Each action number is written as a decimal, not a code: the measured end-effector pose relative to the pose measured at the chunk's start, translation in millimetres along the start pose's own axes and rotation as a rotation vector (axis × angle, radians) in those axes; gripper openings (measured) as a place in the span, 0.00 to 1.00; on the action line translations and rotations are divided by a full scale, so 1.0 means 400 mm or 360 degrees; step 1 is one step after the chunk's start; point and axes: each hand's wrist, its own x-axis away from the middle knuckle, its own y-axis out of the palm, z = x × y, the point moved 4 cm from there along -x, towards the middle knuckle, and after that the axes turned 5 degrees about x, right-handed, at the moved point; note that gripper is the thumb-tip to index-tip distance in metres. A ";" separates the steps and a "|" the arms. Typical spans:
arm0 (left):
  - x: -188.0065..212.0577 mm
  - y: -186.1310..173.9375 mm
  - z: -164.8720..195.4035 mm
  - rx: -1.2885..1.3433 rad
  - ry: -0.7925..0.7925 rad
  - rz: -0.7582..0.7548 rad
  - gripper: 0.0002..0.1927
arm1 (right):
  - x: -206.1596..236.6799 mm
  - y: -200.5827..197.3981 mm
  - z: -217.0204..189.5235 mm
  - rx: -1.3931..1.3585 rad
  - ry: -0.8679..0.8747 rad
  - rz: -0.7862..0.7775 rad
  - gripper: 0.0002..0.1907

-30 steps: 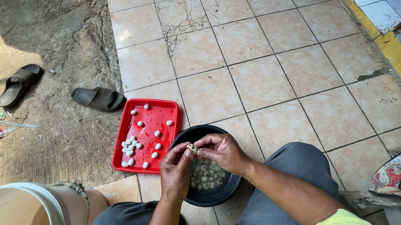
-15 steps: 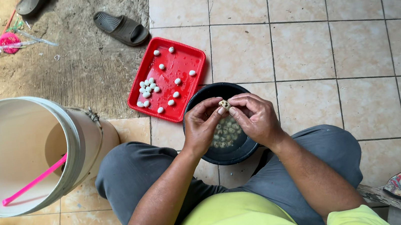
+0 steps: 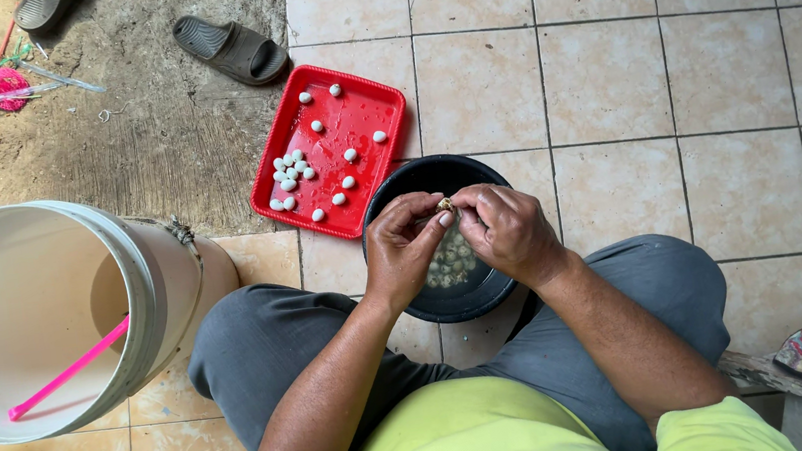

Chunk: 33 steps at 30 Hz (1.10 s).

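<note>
Both hands meet over the near half of the black bowl (image 3: 397,191), fingertips pressed together on one small egg (image 3: 444,205). Left hand (image 3: 406,248) pinches it from the left, right hand (image 3: 507,231) from the right; the egg sits between them, level with both, neither hand clearly nearer. It is too small and too covered to tell its long axis.

Directly below the hands, the bowl holds a heap of small speckled eggs (image 3: 445,261), partly hidden by the fingers. The bowl stands on the tiled floor between the person's knees.

Red tray (image 3: 376,92) touches or just overlaps the bowl's far-left rim, on the left hand's side. It carries white peeled eggs (image 3: 291,176): a cluster near its left edge, the rest scattered singly. Its surface looks wet.

White bucket (image 3: 141,285) lies tilted at the left, beside the left knee, with a pink stick (image 3: 70,369) inside. Two sandals (image 3: 232,48) lie beyond on bare ground.
</note>
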 end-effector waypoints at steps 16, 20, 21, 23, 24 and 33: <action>-0.013 -0.010 -0.035 0.1075 -0.0625 -0.0168 0.17 | -0.003 -0.020 0.040 -0.0328 0.0571 -0.0364 0.07; -0.006 -0.001 -0.035 0.0640 -0.0506 -0.0185 0.19 | -0.012 -0.033 0.001 -0.0221 0.0137 -0.0133 0.06; -0.009 0.002 -0.032 0.0495 -0.0444 -0.0171 0.18 | -0.012 -0.034 -0.001 -0.0194 0.0123 -0.0116 0.06; -0.010 0.001 -0.016 0.0212 -0.0302 -0.0156 0.17 | -0.011 -0.041 0.003 -0.0162 0.0166 -0.0123 0.06; -0.010 0.010 -0.015 0.0211 -0.0279 -0.0165 0.16 | -0.008 -0.043 0.007 -0.0176 0.0224 -0.0151 0.06; 0.001 0.030 -0.012 0.0103 -0.0116 -0.0105 0.15 | 0.001 -0.054 -0.003 -0.0075 0.0032 -0.0144 0.11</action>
